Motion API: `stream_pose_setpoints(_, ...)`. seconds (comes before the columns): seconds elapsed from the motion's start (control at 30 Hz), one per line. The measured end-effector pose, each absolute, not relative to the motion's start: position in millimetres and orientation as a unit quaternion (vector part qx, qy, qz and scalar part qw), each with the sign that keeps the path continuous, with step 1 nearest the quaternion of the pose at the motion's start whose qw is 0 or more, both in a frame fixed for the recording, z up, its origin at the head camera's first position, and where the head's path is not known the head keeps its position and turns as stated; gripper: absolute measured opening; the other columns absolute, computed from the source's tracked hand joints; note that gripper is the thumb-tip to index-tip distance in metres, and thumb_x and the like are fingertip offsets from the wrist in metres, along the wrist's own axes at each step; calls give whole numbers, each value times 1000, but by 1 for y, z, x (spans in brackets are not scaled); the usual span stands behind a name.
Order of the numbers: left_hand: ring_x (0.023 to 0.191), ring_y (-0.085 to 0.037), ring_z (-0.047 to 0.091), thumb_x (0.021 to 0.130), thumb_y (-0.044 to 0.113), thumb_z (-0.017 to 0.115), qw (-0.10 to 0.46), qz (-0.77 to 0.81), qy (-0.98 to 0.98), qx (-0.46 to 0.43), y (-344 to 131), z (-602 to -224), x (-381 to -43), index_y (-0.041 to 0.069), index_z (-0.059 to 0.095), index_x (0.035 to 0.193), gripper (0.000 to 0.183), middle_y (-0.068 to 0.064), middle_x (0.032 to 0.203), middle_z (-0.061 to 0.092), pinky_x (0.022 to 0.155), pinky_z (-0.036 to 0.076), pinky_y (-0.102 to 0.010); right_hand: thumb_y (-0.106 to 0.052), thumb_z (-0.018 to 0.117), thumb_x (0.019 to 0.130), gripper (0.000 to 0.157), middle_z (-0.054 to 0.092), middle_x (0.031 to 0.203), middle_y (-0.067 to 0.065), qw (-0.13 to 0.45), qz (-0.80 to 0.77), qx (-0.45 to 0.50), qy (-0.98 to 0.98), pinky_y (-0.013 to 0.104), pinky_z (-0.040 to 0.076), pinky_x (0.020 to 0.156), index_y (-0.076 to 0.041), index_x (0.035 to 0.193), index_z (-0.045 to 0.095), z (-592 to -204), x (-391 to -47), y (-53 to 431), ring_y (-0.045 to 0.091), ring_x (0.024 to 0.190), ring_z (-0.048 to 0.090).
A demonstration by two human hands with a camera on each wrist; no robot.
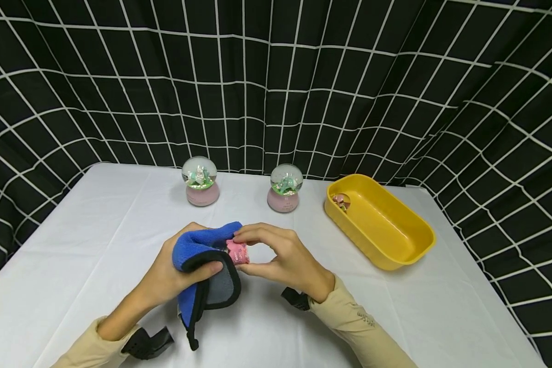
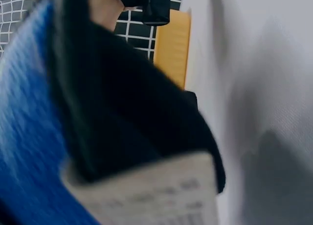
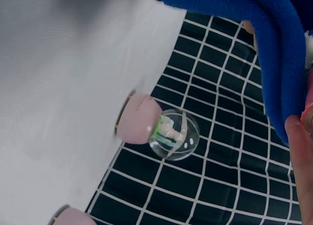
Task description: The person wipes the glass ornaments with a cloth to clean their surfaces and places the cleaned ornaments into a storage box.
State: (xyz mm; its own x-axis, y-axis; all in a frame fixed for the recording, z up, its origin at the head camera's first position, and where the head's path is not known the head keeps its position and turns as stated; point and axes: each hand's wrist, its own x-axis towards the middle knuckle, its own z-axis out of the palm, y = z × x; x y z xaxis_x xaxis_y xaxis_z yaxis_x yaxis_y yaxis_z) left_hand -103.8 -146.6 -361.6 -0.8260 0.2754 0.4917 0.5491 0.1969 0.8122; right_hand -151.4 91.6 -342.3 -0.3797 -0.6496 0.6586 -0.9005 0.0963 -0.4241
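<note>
My left hand (image 1: 167, 268) grips a blue and grey cloth (image 1: 207, 240) with black edging, thumb on its outside. Folded round one end of a small snow globe, the cloth hides most of the glass; its pink base (image 1: 238, 252) shows. Fingers and thumb of my right hand (image 1: 282, 253) pinch that base from the right. Cloth (image 2: 29, 112) and its white label (image 2: 151, 193) fill much of the left wrist view. In the right wrist view the blue cloth (image 3: 274, 54) hangs beside my right thumb (image 3: 301, 161).
Two larger snow globes on pink bases, a left one (image 1: 201, 193) and a right one (image 1: 283, 199), stand at the back of the white table (image 1: 133, 225). A yellow tub (image 1: 382, 260) to the right holds a small globe (image 1: 342, 201). Behind hangs a black checked curtain (image 1: 257, 92).
</note>
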Motion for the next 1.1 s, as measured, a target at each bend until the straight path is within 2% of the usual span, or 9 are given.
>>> stream_pose_setpoints(0.2, 97, -4, 64, 75, -6, 80, 133, -568, -769, -263, -147, -362, -103, 7, 64, 118, 48, 6, 106, 69, 86, 50, -17, -4, 86, 74, 39, 71, 114, 12, 145, 414, 543, -716, 26, 52, 99, -3, 110, 70, -342, -152, 93, 22, 111, 67)
stream_pose_setpoints(0.33, 89, -5, 62, 80, -9, 73, 132, -586, -761, -246, -148, -360, -103, 4, 65, 109, 32, 12, 99, 67, 81, 50, -17, -2, 85, 75, 38, 71, 115, 13, 148, 411, 555, -708, 26, 53, 98, -3, 110, 71, -341, -151, 93, 23, 111, 68)
stream_pose_setpoints(0.5, 85, -8, 61, 87, -3, 66, 113, -609, -749, -237, -149, -359, -103, 5, 63, 107, 21, 5, 94, 66, 78, 50, -20, 0, 85, 73, 38, 71, 115, 15, 163, 415, 566, -694, 27, 54, 96, -2, 108, 71, -341, -151, 93, 24, 109, 68)
stream_pose_setpoints(0.67, 88, -9, 61, 90, 9, 66, 52, -629, -739, -235, -151, -361, -103, 4, 59, 113, 24, 0, 95, 67, 80, 50, -23, 1, 86, 71, 38, 72, 111, 15, 180, 431, 562, -683, 29, 55, 94, -1, 107, 71, -342, -152, 92, 24, 106, 69)
stream_pose_setpoints(0.8, 92, -10, 63, 86, 10, 72, 33, -621, -742, -250, -151, -362, -103, 4, 59, 119, 36, 0, 102, 67, 82, 51, -24, 0, 87, 69, 42, 73, 106, 14, 184, 446, 546, -684, 25, 57, 88, 0, 108, 70, -343, -154, 91, 21, 97, 71)
stream_pose_setpoints(0.87, 93, -9, 62, 82, 9, 77, 41, -610, -750, -251, -150, -362, -102, 7, 58, 121, 44, 1, 104, 66, 83, 51, -23, -2, 88, 69, 45, 73, 104, 14, 180, 452, 538, -688, 23, 58, 85, 1, 110, 69, -343, -154, 91, 19, 93, 71)
stream_pose_setpoints(0.97, 95, -7, 62, 75, 4, 84, 85, -585, -765, -256, -147, -362, -102, 9, 57, 121, 54, 3, 107, 65, 85, 50, -19, -2, 88, 69, 47, 73, 103, 14, 169, 463, 527, -693, 22, 58, 83, 1, 112, 68, -343, -154, 91, 18, 90, 72)
stream_pose_setpoints(1.1, 97, -3, 64, 65, -5, 88, 164, -551, -768, -284, -146, -363, -103, 4, 57, 115, 60, 3, 107, 68, 86, 51, -16, -2, 88, 69, 47, 74, 99, 13, 144, 485, 505, -699, 24, 59, 80, 0, 112, 69, -342, -152, 91, 17, 87, 72)
